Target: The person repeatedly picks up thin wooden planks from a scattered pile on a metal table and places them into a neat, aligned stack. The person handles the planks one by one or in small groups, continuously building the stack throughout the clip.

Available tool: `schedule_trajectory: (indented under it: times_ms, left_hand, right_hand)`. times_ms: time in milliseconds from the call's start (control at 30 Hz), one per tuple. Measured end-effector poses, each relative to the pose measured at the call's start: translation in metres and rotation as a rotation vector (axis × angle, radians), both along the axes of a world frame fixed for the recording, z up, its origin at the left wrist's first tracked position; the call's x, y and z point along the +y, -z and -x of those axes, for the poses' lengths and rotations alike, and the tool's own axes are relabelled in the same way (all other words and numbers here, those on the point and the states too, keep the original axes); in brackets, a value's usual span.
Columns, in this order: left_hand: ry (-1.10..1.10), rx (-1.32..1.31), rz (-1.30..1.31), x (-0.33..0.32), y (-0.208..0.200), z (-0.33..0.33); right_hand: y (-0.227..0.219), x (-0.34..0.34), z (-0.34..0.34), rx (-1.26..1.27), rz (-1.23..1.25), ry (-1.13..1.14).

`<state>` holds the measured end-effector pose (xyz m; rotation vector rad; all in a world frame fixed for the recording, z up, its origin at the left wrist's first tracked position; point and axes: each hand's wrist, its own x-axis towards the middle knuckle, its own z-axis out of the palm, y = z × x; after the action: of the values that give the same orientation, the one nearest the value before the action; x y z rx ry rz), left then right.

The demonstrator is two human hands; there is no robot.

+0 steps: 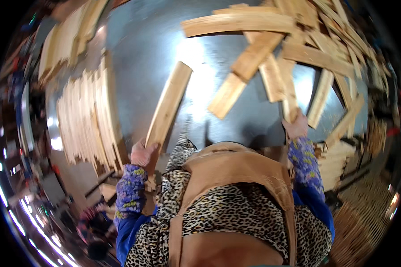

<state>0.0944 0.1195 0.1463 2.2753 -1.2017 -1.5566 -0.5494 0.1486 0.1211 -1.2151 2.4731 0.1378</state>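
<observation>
The left hand (143, 153) had its fingers wrapped around the near end of a long, flat, light-brown wooden board (169, 104), over the left side of the shiny grey metal table (131, 40). The right hand (295, 127) pinched the near end of a yellow-brown wooden strip (288, 89). A messy pile of pale wooden boards (238, 24) lay far right. A neat row of cream wooden boards (87, 118) sat left.

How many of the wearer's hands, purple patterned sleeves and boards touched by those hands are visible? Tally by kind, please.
Hands: 2 (left hand, right hand)
Purple patterned sleeves: 2 (left sleeve, right sleeve)
Boards touched: 2 (left board, right board)
Total: 6
</observation>
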Motion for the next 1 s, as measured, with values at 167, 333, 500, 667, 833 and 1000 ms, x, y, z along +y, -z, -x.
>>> schedule_trajectory:
  times_ms: [167, 333, 500, 667, 833, 1000]
  left_hand:
    - [0.25, -1.146, 0.442, 0.014, 0.027, -0.105]
    - [0.19, -1.051, 0.319, 0.003, 0.035, -0.143]
    - [0.042, -0.761, 1.065, -0.008, 0.061, -0.056]
    - [0.179, 0.082, 0.549, -0.047, 0.051, 0.081]
    - [-0.209, 0.507, 0.366, -0.069, 0.002, 0.069]
    - [0.071, -0.788, 0.546, -0.024, 0.012, -0.082]
  right_hand:
    - [-0.03, 0.069, -0.014, -0.03, 0.023, -0.142]
    - [-0.094, 0.124, -0.019, 0.025, -0.08, -0.412]
    - [-0.111, 0.038, -0.076, -0.376, -0.06, -0.719]
    - [-0.055, -0.135, -0.234, -1.298, -0.037, -0.049]
    - [-0.015, -0.217, -0.407, -1.512, 0.256, -0.163]
    - [0.03, -0.175, -0.446, -1.558, -0.188, -0.01]
